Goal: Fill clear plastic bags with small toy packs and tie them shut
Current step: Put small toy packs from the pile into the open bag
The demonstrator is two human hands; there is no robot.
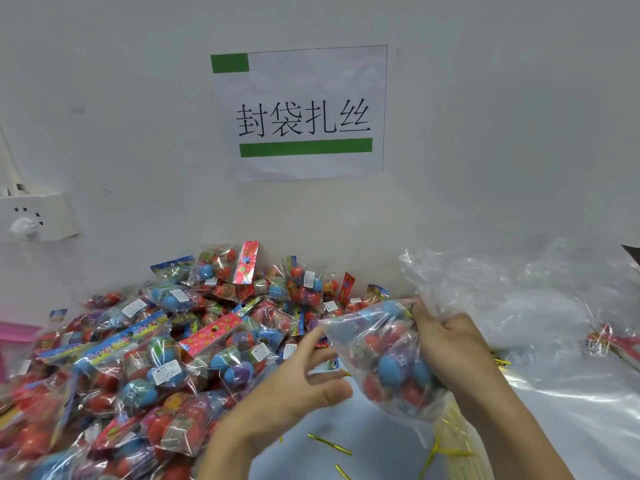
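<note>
Main risk I see: the filled bag is held only at its gathered neck by my right hand, fingers curled round the bunched plastic. No tie looks to be on it yet, though I can't tell for sure; there's a bit of yellow-green at the neck just by the fingertips. If that grip slackens before a tie goes on, the neck opens and the toy packs spill back out. The plastic is slick and the load hangs below the fingers, so slip is plausible.

Second risk: my left hand is spread wide, holding nothing, fingertips just beside the bag's left side. It's blurred, so I can't tell if it touches. A push there could shift the load and twist the neck loose.

Gold twist ties lie on the bench below both hands. Loose toy packs are heaped left of the left fingers; spare clear bags right of the right fingers.
</note>
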